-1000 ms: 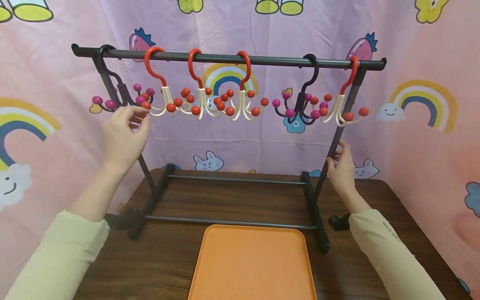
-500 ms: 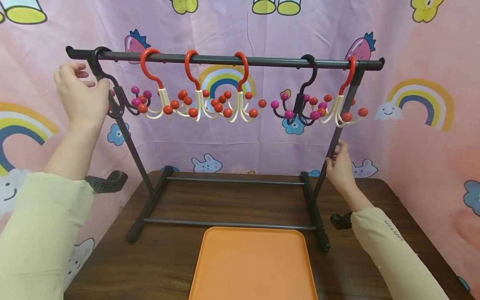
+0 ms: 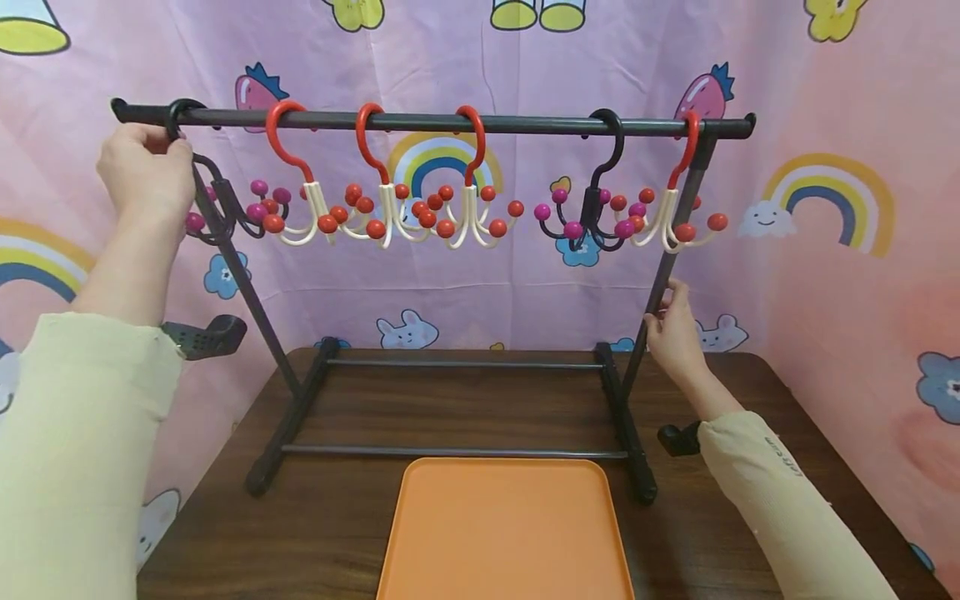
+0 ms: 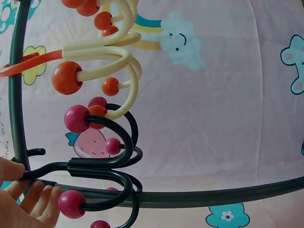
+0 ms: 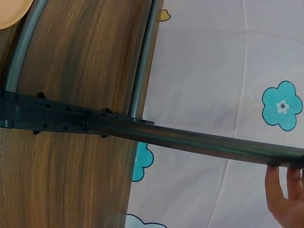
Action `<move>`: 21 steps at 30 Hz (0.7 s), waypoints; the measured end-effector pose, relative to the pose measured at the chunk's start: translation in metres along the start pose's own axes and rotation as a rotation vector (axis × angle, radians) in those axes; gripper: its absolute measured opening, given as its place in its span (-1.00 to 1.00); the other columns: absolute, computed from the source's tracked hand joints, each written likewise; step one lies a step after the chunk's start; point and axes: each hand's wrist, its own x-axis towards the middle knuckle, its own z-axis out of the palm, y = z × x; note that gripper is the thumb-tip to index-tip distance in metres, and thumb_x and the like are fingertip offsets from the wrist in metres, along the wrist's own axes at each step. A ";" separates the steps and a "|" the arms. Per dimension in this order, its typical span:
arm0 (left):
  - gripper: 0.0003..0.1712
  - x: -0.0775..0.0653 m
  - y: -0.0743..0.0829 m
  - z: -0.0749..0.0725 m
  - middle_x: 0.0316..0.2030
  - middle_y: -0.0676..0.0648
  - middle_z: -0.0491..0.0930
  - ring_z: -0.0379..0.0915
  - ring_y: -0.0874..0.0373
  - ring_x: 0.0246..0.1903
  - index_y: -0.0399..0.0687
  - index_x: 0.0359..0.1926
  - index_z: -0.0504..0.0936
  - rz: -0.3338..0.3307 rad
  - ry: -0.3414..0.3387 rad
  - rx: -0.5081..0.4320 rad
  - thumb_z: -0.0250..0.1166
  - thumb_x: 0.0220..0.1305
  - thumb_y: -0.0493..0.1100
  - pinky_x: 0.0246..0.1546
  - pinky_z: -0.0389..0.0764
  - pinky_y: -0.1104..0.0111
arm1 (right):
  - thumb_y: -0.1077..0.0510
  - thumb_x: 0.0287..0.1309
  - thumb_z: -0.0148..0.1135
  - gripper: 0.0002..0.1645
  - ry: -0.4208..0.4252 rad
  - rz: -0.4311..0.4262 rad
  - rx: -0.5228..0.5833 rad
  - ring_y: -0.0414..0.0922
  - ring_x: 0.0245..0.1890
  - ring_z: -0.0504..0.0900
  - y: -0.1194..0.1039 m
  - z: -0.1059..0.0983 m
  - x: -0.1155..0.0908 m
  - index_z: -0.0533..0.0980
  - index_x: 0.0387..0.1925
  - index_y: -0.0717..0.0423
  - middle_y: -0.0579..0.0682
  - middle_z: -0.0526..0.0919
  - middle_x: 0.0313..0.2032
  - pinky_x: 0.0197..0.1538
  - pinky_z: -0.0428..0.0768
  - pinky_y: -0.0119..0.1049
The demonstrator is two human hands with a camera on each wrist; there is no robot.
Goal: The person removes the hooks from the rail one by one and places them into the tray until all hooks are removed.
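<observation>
A black multi-arm hook (image 3: 223, 196) with pink ball tips hangs at the left end of the rack's top bar (image 3: 540, 125). My left hand (image 3: 146, 171) pinches its neck just under the bar; in the left wrist view the thumb and fingers (image 4: 29, 202) meet at the black hook (image 4: 95, 164), which hangs tilted. On the other side, my right hand (image 3: 675, 337) holds the rack's right upright post (image 3: 664, 271) partway up. The right wrist view has fingertips against this post (image 5: 199, 142).
Along the bar hang several red-and-cream hooks with red balls (image 3: 469, 212) and another black hook (image 3: 592, 204). An orange tray (image 3: 502, 525) lies in front of the rack's base (image 3: 450, 452) on the wooden table (image 3: 330, 533). A patterned cloth (image 3: 510, 308) stands behind.
My left hand has moved left and up, from beside the black hook's balls to its neck near the bar. The right hand stays on the post; the view has shifted slightly.
</observation>
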 end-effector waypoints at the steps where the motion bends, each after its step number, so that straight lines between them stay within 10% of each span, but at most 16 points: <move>1: -0.85 0.000 0.000 0.000 -0.52 0.29 0.26 0.16 0.46 -0.25 0.26 -0.39 0.46 -0.005 -0.005 -0.013 0.04 0.12 -0.16 -0.08 0.21 0.49 | 0.40 0.07 -0.09 -0.39 -0.003 0.003 0.001 0.14 -0.24 0.44 0.000 0.000 0.000 -0.07 0.13 0.18 0.29 0.36 -0.21 -0.28 0.46 0.00; 9: -0.71 0.002 0.005 0.000 -0.40 0.13 0.32 0.38 0.40 -0.51 0.00 -0.13 0.49 -0.070 -0.085 -0.307 0.13 0.07 -0.29 -0.57 0.44 0.68 | 0.39 0.10 -0.11 -0.39 -0.015 0.030 0.004 0.16 -0.20 0.42 0.001 -0.001 0.001 -0.09 0.14 0.19 0.30 0.33 -0.18 -0.23 0.45 0.02; 21: -0.74 -0.012 0.025 -0.006 -0.35 0.06 0.38 0.45 0.33 -0.42 -0.10 -0.22 0.54 0.042 -0.066 -0.536 0.22 -0.03 -0.33 -0.43 0.46 0.65 | 0.39 0.07 -0.09 -0.41 0.018 0.003 -0.017 0.17 -0.23 0.45 0.001 0.002 0.000 -0.05 0.12 0.19 0.29 0.36 -0.22 -0.21 0.44 0.02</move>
